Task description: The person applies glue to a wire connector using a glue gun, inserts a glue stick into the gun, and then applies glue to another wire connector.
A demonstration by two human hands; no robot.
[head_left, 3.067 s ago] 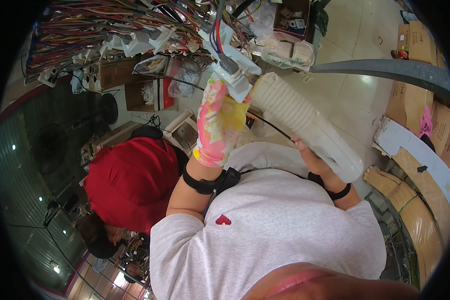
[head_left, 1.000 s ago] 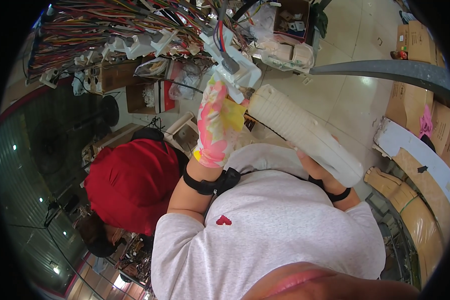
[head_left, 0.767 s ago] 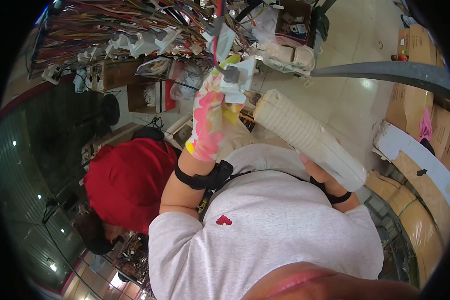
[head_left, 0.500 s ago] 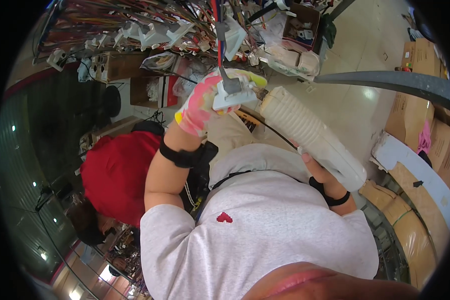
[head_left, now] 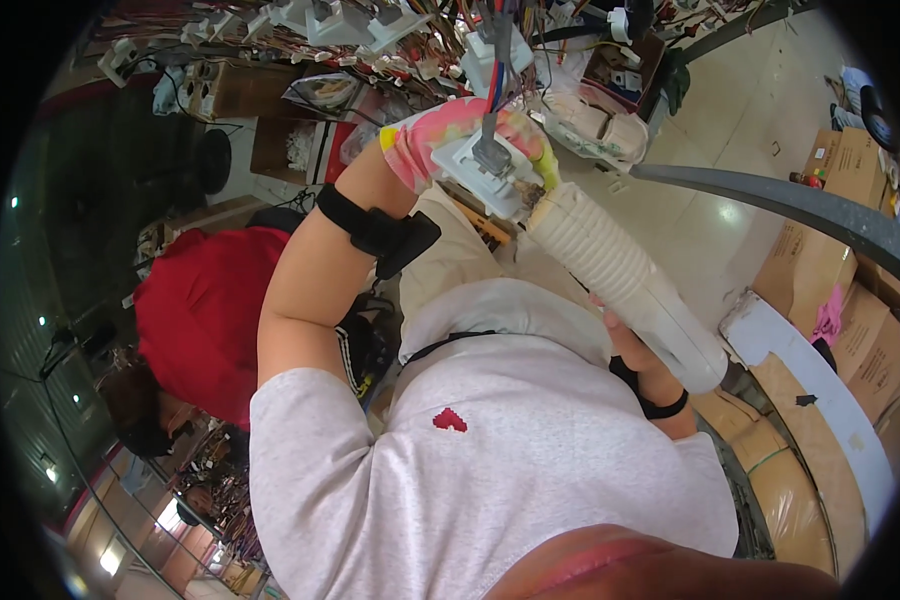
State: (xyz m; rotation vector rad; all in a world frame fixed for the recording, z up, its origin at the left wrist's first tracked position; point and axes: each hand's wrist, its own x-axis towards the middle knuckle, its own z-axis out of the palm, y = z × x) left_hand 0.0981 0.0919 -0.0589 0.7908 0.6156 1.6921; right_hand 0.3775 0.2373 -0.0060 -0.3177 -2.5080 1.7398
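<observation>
My left hand [head_left: 432, 140], in a pink, white and yellow glove, grips a white plastic housing [head_left: 475, 178]. A grey connector [head_left: 491, 152] sits on the housing, and red, blue and dark wires [head_left: 500, 80] run up from it. Bare, my right hand [head_left: 632, 350] is closed around the underside of a long off-white glue gun [head_left: 625, 275] with a ribbed body; the body hides most of that hand. The gun's crusted brown nozzle [head_left: 532, 198] points up and left, right at the edge of the housing. Whether the two touch, I cannot tell.
Many wires with white housings [head_left: 340, 25] hang along the top. A grey curved bar [head_left: 770, 185] crosses at right, before cardboard boxes [head_left: 820, 240]. At left is a person in a red garment [head_left: 210, 320]. Below the wires stand an open carton [head_left: 280, 150] and a plastic-wrapped bundle [head_left: 595, 125].
The left hand has turned, swinging the white housing so that it tilts down to the right beside the nozzle. The glue gun has shifted slightly downward, staying in the right hand.
</observation>
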